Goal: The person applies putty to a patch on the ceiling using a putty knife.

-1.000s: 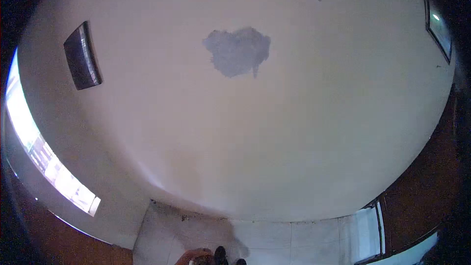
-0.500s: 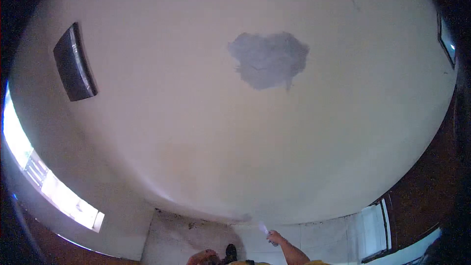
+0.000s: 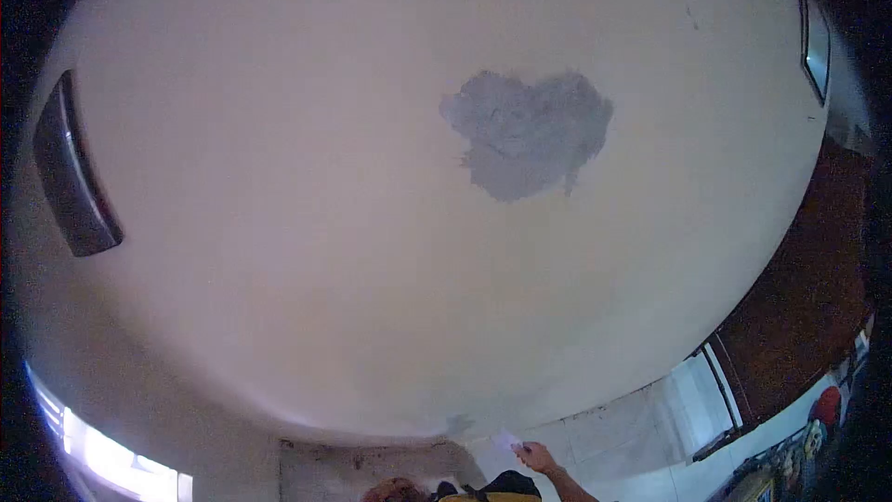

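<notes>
My right hand is at the bottom of the view, its fingers closed around a pale, flat-looking tool. The tool is washed out, and its tip points up and left toward the foot of the cream wall. Just left of the tip, a small grey smear marks the wall's lower part. Farther up is a large grey patch with ragged edges. At the bottom edge, my left hand shows only as a reddish, blurred shape; I cannot tell what its fingers do.
A dark curved panel hangs on the wall at left, above a bright window. Stained flooring runs along the wall's base. On the right are a framed item, a brown surface and a red object among clutter.
My view has tilted and turned, so the grey patch sits lower and farther right, and the dark panel lower and farther left. My right hand still holds the pale tool near the wall's base.
</notes>
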### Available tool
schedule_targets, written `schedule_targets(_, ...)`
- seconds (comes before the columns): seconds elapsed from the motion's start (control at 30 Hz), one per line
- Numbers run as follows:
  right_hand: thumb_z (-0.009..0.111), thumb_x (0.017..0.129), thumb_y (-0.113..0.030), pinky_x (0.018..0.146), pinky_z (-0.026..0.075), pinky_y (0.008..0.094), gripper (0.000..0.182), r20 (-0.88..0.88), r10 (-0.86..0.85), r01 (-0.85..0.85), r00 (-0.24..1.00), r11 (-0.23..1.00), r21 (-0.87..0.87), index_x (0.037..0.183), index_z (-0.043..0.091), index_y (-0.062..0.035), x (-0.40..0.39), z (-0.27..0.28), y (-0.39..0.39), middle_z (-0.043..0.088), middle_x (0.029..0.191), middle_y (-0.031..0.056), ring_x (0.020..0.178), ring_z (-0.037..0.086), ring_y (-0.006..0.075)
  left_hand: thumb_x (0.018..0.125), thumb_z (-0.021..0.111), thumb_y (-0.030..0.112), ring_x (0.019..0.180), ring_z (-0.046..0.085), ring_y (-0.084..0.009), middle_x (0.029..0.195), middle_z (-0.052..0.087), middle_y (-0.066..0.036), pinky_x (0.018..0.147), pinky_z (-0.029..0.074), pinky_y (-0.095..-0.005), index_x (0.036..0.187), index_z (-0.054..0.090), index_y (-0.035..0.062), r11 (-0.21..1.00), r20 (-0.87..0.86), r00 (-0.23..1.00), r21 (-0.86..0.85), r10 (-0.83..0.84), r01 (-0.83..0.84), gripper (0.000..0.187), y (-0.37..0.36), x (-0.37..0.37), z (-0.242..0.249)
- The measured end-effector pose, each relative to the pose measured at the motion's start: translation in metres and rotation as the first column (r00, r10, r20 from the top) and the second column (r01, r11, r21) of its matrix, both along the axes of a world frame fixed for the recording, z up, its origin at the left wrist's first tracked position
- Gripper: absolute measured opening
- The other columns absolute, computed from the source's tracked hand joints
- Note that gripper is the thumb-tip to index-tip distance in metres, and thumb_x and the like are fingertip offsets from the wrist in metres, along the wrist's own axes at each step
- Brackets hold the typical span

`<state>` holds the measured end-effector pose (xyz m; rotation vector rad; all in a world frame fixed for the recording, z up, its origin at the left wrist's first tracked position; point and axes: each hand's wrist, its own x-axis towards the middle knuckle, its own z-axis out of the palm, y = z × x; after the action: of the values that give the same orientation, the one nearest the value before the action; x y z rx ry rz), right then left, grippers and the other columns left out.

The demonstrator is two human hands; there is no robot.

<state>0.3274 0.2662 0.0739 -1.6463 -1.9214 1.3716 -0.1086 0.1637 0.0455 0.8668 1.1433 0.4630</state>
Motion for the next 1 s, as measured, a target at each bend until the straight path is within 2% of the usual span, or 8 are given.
schedule_targets(0.07,0.051,0.086,-0.052,0.069,0.046,0.0439,0.05,0.087,-0.05,0.04,0.995,0.993,0.112,0.089,0.058,-0.003,-0.013,0.089,0.029,0.061,0.079,0.0139,0.08,0.061,0.0285,0.086,0.055,0.031,0.102,0.057,-0.0191,0.108,0.062,-0.008,0.089,0.044,-0.034,0.111,0.06,0.0046,0.999,0.011,0.999,-0.001,-0.035,0.035,0.037,0.016,-0.001,-0.004)
schedule_targets(0.17,0.054,0.083,-0.055,0.066,0.045,0.0451,0.05,0.261,-0.024,-0.056,0.965,0.955,0.293,0.084,0.057,-0.0049,-0.027,0.26,0.091,0.06,0.074,0.0154,0.073,0.059,0.0334,0.086,0.055,0.031,0.103,0.056,-0.0191,0.108,0.062,-0.008,0.089,0.044,-0.0339,0.112,0.059,0.0046,0.997,0.019,0.997,0.007,-0.078,0.078,0.037,0.032,0.0,-0.015)
schedule_targets(0.27,0.055,0.083,-0.053,0.058,0.043,0.0459,0.046,0.355,-0.158,-0.181,0.921,0.634,0.752,0.069,0.051,-0.0095,-0.034,0.43,0.13,0.053,0.054,0.01,0.054,0.056,0.032,0.086,0.055,0.031,0.103,0.056,-0.019,0.108,0.062,-0.008,0.089,0.044,-0.0338,0.112,0.059,0.0046,0.992,0.038,0.991,0.023,-0.127,0.126,0.037,0.042,0.006,-0.027)
schedule_targets(0.4,0.057,0.084,-0.045,0.053,0.044,0.0421,0.038,0.27,-0.218,-0.19,0.938,0.329,0.925,0.075,0.053,-0.008,-0.056,0.574,0.153,0.057,0.062,0.0111,0.057,0.058,0.0315,0.086,0.056,0.031,0.103,0.056,-0.019,0.109,0.062,-0.008,0.089,0.044,-0.0337,0.113,0.059,0.0045,0.985,0.053,0.984,0.042,-0.172,0.17,0.038,0.048,0.013,-0.032)
schedule_targets(0.5,0.06,0.083,-0.046,0.055,0.045,0.0396,0.04,0.28,-0.399,-0.269,0.873,0.084,0.959,0.076,0.053,-0.0069,-0.067,0.622,0.158,0.057,0.062,0.0117,0.058,0.059,0.0305,0.086,0.056,0.031,0.104,0.056,-0.019,0.109,0.062,-0.008,0.089,0.044,-0.0337,0.114,0.059,0.0045,0.981,0.063,0.979,0.048,-0.193,0.19,0.038,0.045,0.014,-0.037)
schedule_targets(0.7,0.061,0.08,-0.05,0.052,0.044,0.0391,0.04,0.248,-0.558,-0.354,0.792,-0.088,0.931,0.078,0.057,-0.0103,-0.081,0.642,0.151,0.056,0.059,0.012,0.056,0.059,0.0314,0.086,0.056,0.031,0.104,0.056,-0.0189,0.109,0.062,-0.007,0.089,0.044,-0.0335,0.115,0.058,0.0045,0.977,0.073,0.974,0.041,-0.213,0.211,0.039,0.032,0.0,-0.054)
schedule_targets(0.8,0.062,0.079,-0.051,0.053,0.045,0.0399,0.039,0.35,-0.539,-0.389,0.766,0.044,0.92,0.082,0.061,-0.0119,-0.092,0.647,0.138,0.057,0.06,0.012,0.057,0.059,0.0319,0.086,0.056,0.031,0.104,0.056,-0.0189,0.11,0.062,-0.007,0.089,0.044,-0.0335,0.115,0.058,0.0044,0.972,0.071,0.97,0.049,-0.231,0.228,0.04,0.027,-0.004,-0.056)
schedule_targets(1.0,0.063,0.077,-0.052,0.056,0.046,0.0407,0.04,0.297,-0.59,-0.377,0.751,-0.013,0.926,0.084,0.064,-0.013,-0.087,0.646,0.124,0.06,0.063,0.0107,0.058,0.059,0.0324,0.086,0.056,0.031,0.105,0.056,-0.0188,0.11,0.062,-0.007,0.089,0.044,-0.0333,0.117,0.057,0.0044,0.943,0.022,0.947,0.109,-0.32,0.316,0.041,0.024,-0.017,-0.072)
